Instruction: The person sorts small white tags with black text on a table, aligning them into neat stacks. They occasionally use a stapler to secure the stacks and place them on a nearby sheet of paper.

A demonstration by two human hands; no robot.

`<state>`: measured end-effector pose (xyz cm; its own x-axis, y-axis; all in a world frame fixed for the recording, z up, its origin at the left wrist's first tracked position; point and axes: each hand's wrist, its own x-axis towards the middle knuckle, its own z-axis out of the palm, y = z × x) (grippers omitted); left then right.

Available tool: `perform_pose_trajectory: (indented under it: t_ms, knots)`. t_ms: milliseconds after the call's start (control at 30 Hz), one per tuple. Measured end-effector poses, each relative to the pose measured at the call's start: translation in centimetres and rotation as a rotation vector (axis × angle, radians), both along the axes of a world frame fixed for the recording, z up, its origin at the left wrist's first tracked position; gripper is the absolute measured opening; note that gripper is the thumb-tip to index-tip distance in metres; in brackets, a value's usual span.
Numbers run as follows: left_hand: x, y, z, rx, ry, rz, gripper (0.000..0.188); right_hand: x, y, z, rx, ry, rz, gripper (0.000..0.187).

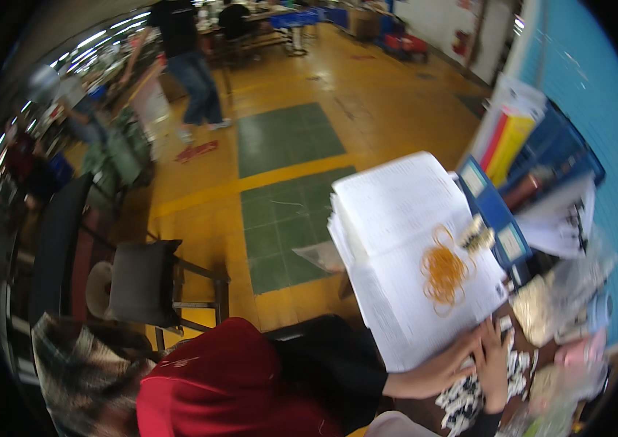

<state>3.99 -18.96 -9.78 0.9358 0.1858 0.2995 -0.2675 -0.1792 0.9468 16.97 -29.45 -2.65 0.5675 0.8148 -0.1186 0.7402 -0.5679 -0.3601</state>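
My left hand (449, 365) reaches in from the left in a black sleeve, its fingers stretched out against my right hand (492, 360). Coming up from the lower edge, my right hand has its fingers spread and lies flat. Under and around both hands is a heap of small black-and-white pieces (462, 402), too blurred to name. I see no object gripped in either hand. Just beyond lie stacked white paper sheets (396, 269), partly under my hands' reach. On them sits a loose pile of tan rubber bands (444, 273).
A blue file holder (494, 211) stands at the table's right, beside clear plastic bags (567, 291) and a blue wall (585, 65). A red cloth (214, 386) fills the lower left. Further off are a grey-seated chair (141, 280) and a standing person (189, 65).
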Motion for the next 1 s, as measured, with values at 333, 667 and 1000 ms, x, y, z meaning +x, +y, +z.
perform_pose_trajectory:
  t_ms: [333, 667, 1000]
  knots:
    - [0.2, -0.9, -1.4, 0.135, -0.052, -0.124, 0.074, 2.7, -6.4, 0.8, 0.098, -0.072, -0.161, 0.056]
    - [-0.7, -2.4, -0.7, 0.565, -0.208, 0.21, 0.081, -1.1, -7.3, -0.2, 0.132, 0.145, -0.138, 0.058]
    - [-0.6, 0.2, 1.8, 0.78, -0.024, -0.182, 0.082, -3.9, -12.0, -1.5, 0.066, -0.025, -0.488, 0.051]
